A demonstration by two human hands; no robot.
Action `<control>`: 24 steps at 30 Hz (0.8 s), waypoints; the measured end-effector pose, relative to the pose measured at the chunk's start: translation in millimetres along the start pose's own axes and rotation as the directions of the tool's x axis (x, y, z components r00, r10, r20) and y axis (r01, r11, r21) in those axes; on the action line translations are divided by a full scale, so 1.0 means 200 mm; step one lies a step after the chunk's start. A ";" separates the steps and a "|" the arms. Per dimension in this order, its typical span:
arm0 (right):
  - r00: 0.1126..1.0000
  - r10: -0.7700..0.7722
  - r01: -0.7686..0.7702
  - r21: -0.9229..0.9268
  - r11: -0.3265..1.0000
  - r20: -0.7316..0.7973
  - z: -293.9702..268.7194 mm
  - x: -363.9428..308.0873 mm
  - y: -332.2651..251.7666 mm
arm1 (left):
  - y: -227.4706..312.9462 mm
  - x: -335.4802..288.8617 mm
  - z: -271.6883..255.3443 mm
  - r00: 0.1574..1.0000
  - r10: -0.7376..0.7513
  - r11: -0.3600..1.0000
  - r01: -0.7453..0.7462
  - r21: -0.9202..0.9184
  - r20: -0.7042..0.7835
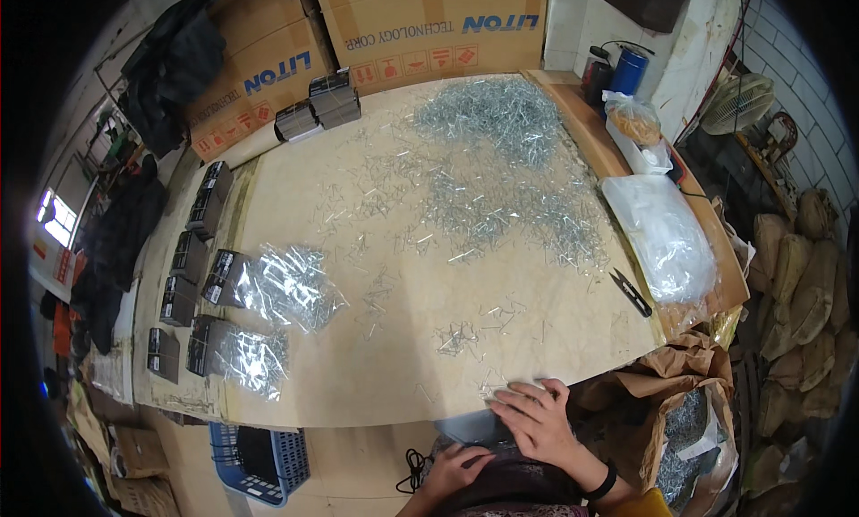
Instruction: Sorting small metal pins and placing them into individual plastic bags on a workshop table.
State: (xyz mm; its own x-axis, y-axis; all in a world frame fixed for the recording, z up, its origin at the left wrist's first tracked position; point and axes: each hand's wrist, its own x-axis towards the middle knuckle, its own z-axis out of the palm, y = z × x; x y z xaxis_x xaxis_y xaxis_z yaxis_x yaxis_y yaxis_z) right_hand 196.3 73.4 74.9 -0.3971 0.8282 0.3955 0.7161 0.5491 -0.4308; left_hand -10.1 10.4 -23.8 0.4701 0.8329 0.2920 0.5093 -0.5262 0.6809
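Observation:
My right hand (534, 420) reaches over the near table edge, fingers spread and bent, palm down. Its fingertips are beside a few loose bent metal wires (490, 385). Under the edge, in front of my body, is a bluish-grey piece of plastic (470, 427), perhaps a bag or a tray; its full shape is hidden. My left hand (458, 469) is closed at the lower side of that plastic, fingers curled toward the right hand. A small cluster of wires (456, 338) lies a little farther in, and a large heap of wires (492, 110) covers the far right.
Dark bundled stacks (208, 198) and wire-filled clear bags (291, 284) stand at the left. Black snips (631, 293) and clear plastic bags (662, 240) lie at the right. Cardboard boxes (429, 25) stand behind. A blue basket (257, 463) and an open paper sack (653, 383) flank me.

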 end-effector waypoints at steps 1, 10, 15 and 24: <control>1.000 0.021 -0.021 0.039 0.999 -0.013 -0.01 0.01 0.02 | 0.00 0.00 0.00 1.000 -0.020 1.000 0.020 -0.011 -0.002; 0.998 0.065 -0.065 0.071 0.995 -0.007 -0.01 0.18 0.07 | 0.00 -0.01 0.01 0.994 -0.106 0.990 0.104 -0.097 -0.012; 0.988 -0.113 0.091 0.199 0.976 0.104 0.00 0.17 0.09 | 0.03 0.01 -0.02 0.993 -0.120 0.985 0.117 -0.129 -0.017; 0.984 -0.172 0.122 0.518 0.846 0.048 -0.02 0.07 0.07 | 0.07 0.04 -0.04 0.982 -0.185 0.966 0.179 -0.189 -0.019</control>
State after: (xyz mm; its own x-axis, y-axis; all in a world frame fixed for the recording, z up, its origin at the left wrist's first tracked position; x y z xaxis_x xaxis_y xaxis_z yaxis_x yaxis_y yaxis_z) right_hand 202.8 92.0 77.5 -0.5414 0.7262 0.4237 0.2600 0.6239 -0.7370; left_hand -5.9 10.6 -6.8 0.3538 0.9191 0.1733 0.4395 -0.3269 0.8366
